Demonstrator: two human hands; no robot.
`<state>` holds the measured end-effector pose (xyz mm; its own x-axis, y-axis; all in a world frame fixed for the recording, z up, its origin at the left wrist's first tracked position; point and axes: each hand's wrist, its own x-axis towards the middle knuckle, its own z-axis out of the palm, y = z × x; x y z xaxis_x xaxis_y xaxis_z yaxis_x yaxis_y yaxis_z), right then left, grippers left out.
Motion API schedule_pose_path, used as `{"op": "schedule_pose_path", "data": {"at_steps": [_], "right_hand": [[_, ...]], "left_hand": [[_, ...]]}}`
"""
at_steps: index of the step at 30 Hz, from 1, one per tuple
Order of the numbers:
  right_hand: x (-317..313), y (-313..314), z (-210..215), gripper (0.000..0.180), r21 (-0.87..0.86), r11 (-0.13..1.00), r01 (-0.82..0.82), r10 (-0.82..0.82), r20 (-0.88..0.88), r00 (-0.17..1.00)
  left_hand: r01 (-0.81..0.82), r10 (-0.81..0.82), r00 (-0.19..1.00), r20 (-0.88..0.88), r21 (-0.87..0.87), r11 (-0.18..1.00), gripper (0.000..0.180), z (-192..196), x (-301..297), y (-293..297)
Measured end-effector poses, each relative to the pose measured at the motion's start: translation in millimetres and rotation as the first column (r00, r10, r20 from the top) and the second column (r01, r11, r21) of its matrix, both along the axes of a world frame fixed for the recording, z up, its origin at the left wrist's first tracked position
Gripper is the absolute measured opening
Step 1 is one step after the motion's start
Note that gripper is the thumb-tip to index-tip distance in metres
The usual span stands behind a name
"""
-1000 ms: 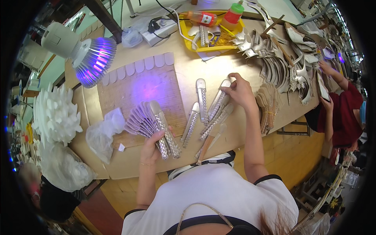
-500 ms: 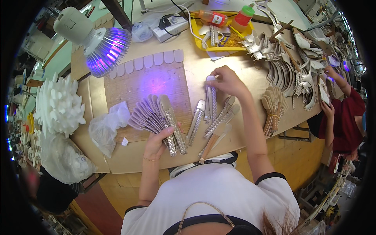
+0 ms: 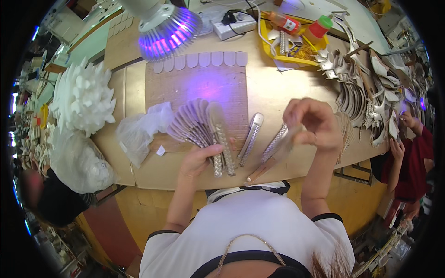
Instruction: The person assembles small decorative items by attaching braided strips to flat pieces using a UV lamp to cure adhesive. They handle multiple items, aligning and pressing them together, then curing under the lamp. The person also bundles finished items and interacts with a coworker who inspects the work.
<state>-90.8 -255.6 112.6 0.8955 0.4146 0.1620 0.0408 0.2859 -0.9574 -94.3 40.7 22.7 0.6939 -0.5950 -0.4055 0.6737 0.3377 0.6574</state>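
My left hand (image 3: 202, 158) is closed round a fanned bundle of straps (image 3: 197, 125), with pale rounded tips fanned upward and silvery braided lower parts. To the right of it, my right hand (image 3: 317, 124) is raised over the table, smeared by motion. Its fingers are curled round a pale, blurred strap (image 3: 286, 146). Between my hands a single braided strap (image 3: 250, 139) with a rounded tip lies on the table. Another braided strap (image 3: 274, 142) lies partly behind the blurred one. Below them rests a brown stick-like tool (image 3: 259, 171).
A purple-lit lamp (image 3: 170, 34) overhangs a brown board (image 3: 162, 88) edged with pale rounded pieces. Plastic bags (image 3: 139, 139) lie left. A yellow tray (image 3: 296, 60) holds bottles. Cut silvery pieces (image 3: 352, 92) pile up right, before a co-worker in red (image 3: 412, 160). A strap bundle (image 3: 344, 136) sits behind my right hand.
My right hand has come nearer and to the right, away from the pair of straps it was touching; that pair no longer lies there. My left hand still holds its bundle. The view has shifted.
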Motion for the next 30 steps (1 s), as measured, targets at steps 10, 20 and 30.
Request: {"op": "schedule_pose_path", "data": {"at_steps": [10,20,30], "right_hand": [[-20,72,4,0.032,-0.206,0.967,0.150,-0.167,-0.069,0.984],[-62,78,35,0.034,-0.267,0.904,0.335,-0.286,0.207,0.936],[-66,77,46,0.031,-0.286,0.893,0.347,-0.216,0.404,0.889]], "left_hand": [[0.141,-0.208,0.955,-0.210,-0.297,0.945,0.085,17,-32,-23],[0.348,-0.490,0.870,0.054,-0.771,0.533,0.100,29,-60,-35],[0.503,-0.436,0.848,0.301,-0.718,0.482,0.064,36,-49,-43]]}}
